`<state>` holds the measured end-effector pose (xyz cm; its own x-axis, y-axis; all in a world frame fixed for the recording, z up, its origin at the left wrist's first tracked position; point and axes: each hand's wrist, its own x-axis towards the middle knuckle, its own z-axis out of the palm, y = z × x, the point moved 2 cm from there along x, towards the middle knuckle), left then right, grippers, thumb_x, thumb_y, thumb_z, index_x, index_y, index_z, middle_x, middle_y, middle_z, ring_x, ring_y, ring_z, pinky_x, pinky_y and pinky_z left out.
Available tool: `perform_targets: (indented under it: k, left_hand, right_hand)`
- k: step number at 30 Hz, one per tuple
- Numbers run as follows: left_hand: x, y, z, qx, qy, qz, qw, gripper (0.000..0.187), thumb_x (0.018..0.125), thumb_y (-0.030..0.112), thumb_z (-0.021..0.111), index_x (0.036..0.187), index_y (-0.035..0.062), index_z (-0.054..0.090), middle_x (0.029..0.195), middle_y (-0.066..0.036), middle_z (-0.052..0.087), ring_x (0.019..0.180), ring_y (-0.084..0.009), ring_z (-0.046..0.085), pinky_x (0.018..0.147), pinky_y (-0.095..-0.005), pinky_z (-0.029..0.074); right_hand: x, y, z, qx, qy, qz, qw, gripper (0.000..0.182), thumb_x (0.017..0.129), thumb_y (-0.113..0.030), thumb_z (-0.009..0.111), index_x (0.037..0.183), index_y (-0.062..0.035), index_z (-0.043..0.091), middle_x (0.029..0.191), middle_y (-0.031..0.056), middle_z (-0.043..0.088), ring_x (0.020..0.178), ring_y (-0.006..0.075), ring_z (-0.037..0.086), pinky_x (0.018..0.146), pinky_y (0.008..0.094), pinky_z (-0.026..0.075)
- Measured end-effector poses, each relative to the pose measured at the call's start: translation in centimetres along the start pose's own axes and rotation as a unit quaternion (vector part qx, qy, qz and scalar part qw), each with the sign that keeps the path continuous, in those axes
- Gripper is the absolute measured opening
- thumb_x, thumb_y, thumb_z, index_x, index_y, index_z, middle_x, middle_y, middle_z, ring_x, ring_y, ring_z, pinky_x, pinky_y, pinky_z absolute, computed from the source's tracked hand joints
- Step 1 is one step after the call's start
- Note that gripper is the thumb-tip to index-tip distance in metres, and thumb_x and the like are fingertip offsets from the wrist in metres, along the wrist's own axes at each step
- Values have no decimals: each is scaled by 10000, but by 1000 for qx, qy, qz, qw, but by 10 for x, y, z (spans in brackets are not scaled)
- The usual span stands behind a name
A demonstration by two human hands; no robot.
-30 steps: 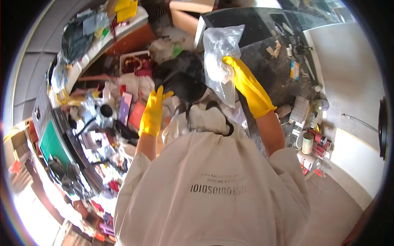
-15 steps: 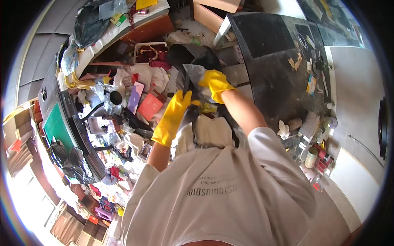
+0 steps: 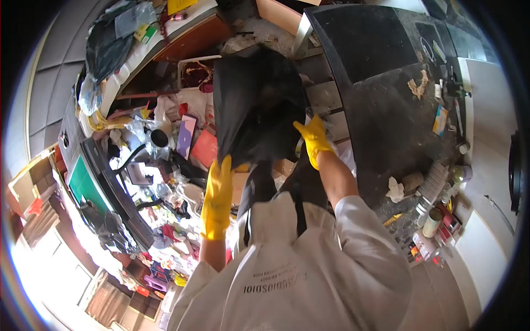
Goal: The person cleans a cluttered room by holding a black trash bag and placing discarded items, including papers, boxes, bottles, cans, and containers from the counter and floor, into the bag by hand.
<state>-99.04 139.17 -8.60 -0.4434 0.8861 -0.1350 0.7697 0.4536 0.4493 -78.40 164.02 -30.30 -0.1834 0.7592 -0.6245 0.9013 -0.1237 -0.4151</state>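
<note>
A large black plastic bag (image 3: 259, 99) hangs spread out in front of me, its near edge stretched between my two yellow-gloved hands. My left hand (image 3: 217, 198) pinches the bag's near left corner, fingers pointing away from me. At the opposite side, my right hand (image 3: 317, 142) is closed on the right edge, with the thumb side pointing left. The bag's mouth and inside cannot be made out. Just left of the bag lie a red box (image 3: 204, 148) and a purple box (image 3: 186, 135) among the clutter.
A dusty black desk (image 3: 381, 110) stands to the right, with bottles, cans and paper scraps near its edge. Heaped rubbish (image 3: 171, 198) covers the floor on the left beside a green-topped table (image 3: 88, 179). A bed-like ledge (image 3: 132, 58) holds bags at the upper left.
The black bag was bunched up between my hands and is now opened out wide. My hands have moved apart and closer to me. Crumpled clear plastic has left my right hand.
</note>
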Motion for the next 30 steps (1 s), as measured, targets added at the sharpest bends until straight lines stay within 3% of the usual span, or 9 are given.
perform_targets:
  k: [5,8,11,15,17,20,21,25,30]
  left_hand:
    - [-18,5,7,28,-58,-112,992,462,887,8,623,1330,30,492,1267,-271,518,1121,-424,568,921,-401,497]
    - [-22,1,13,-156,-111,-303,934,442,922,31,608,1345,40,481,1265,-264,512,1124,-415,569,908,-407,502]
    - [-38,30,1,138,-70,-136,979,424,939,39,586,1349,54,481,1266,-252,507,1122,-405,571,906,-409,498]
    - [-50,-1,2,52,-89,-159,982,428,930,45,592,1343,59,483,1278,-250,500,1131,-416,559,893,-433,498]
    - [-65,-49,19,-17,-84,-133,987,419,927,27,567,1337,41,484,1280,-267,489,1127,-428,562,887,-424,506]
    - [-59,-54,32,-168,-20,-159,973,323,943,0,520,1264,-24,489,1085,-183,657,939,-277,654,819,-322,510]
    - [-56,-80,55,-541,-8,-268,797,271,996,135,483,1215,-21,517,1072,-172,678,931,-230,660,814,-297,508]
    - [-21,-48,41,-489,-121,-327,800,348,1023,301,449,1123,-10,569,985,-155,705,863,-221,682,806,-341,523]
    - [2,-10,46,-595,-107,-248,757,282,996,269,514,993,2,604,965,-155,704,806,-247,682,812,-367,523]
  right_hand:
    - [69,23,60,48,127,41,990,1145,632,-440,870,1473,33,255,1494,279,322,1411,389,299,1161,424,281]
    - [126,56,90,202,155,98,962,690,807,-370,727,1293,50,473,1292,265,518,1234,402,486,1014,436,413]
    - [94,29,37,385,125,98,909,462,909,-347,611,1135,55,575,1101,260,619,1066,404,586,886,428,464]
    - [97,39,25,177,247,-44,952,393,909,-351,659,979,33,611,860,198,656,807,338,624,734,410,464]
    - [44,1,-28,374,186,-49,907,330,924,-326,655,868,-6,600,670,113,535,640,223,504,633,365,429]
    - [15,12,-34,-91,338,-381,856,224,915,-85,548,1131,-70,604,1165,131,612,1024,283,603,881,383,503]
    - [-4,2,-60,-79,286,-391,871,270,897,-78,562,1164,-67,596,1177,137,606,1046,280,598,913,386,489]
    - [-96,-35,-123,-49,294,-483,823,337,867,-119,646,1197,-65,605,1197,141,618,1064,273,606,926,377,473]
    - [-185,-7,-280,121,428,-261,857,430,804,-221,727,1186,-62,609,1198,148,629,1103,332,591,947,404,464]
